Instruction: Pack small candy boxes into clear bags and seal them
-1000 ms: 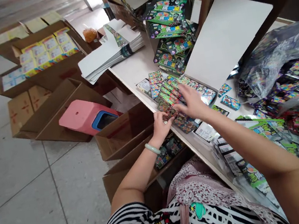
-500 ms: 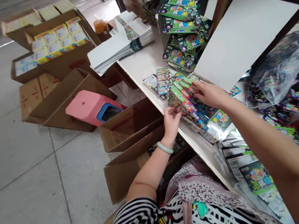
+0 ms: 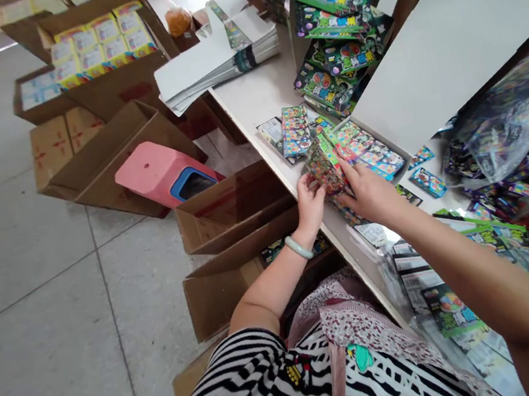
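Observation:
At the front edge of the table, my left hand (image 3: 312,202) has its fingers curled against the near side of a colourful printed packet (image 3: 326,166). My right hand (image 3: 371,192) grips the packet's other side, its thumb and fingers closed around it. Part of the packet is hidden by the fingers. Just beyond my right hand is an open box (image 3: 404,168) with rows of small bright sachets (image 3: 372,147). Left of that, a small stack of sachets (image 3: 294,131) lies on a black-and-white printed card (image 3: 271,132).
Green-and-black pouches (image 3: 340,16) fill a box at the back. A white panel (image 3: 456,44) slants on the right, near a clear plastic bag (image 3: 509,116) and loose sachets. Flat white cartons (image 3: 203,73) overhang the table corner. Cardboard boxes (image 3: 239,290) and a pink bin (image 3: 148,170) stand below.
My right hand has moved down and closer to my left hand. The rows of sachets in the open box now show, and the shiny green-and-black pouch below the hands is out of sight.

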The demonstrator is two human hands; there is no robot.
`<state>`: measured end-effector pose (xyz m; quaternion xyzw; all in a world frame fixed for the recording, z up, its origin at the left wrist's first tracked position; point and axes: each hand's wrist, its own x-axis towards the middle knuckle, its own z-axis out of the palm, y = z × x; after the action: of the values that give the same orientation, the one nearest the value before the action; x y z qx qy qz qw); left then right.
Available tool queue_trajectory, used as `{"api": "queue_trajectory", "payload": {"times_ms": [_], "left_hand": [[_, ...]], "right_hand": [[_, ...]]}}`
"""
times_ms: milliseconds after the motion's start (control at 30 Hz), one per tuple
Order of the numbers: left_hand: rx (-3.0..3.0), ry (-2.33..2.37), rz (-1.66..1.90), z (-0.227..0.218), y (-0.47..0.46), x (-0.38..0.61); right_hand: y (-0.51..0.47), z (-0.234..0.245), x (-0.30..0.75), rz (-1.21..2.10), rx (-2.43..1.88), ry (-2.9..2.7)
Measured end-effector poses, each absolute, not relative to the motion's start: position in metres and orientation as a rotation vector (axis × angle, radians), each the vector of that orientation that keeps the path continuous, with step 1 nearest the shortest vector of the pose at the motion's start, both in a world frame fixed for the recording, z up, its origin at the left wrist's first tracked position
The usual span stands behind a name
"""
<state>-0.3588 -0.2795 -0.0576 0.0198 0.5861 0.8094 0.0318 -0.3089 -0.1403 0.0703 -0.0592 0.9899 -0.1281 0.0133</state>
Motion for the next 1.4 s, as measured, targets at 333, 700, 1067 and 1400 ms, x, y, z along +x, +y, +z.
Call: {"api": "queue_trajectory", "payload": {"times_ms": [333,700,1067,1400], "left_hand": [[0.013,1.948,2.115,-0.039,-0.297,-0.398],[0.222,2.046,1.681,-0.025,-0.329,-0.410],[0.479,2.340,1.639,-0.048,-0.333,-0.424],[0.503,2.447,1.828,-0.032,-0.339,-0.443]], "right_hand": [[-0.170,0.061,-0.325,-0.167,-0.070,3.199],[-0.183,0.057,-0.313,0.002,-0.167,3.157],[-0.174,0.034,-0.310,-0.135,-0.270,3.279],[-0.176,0.014,-0.294,-0.191,-0.327,3.373]]}}
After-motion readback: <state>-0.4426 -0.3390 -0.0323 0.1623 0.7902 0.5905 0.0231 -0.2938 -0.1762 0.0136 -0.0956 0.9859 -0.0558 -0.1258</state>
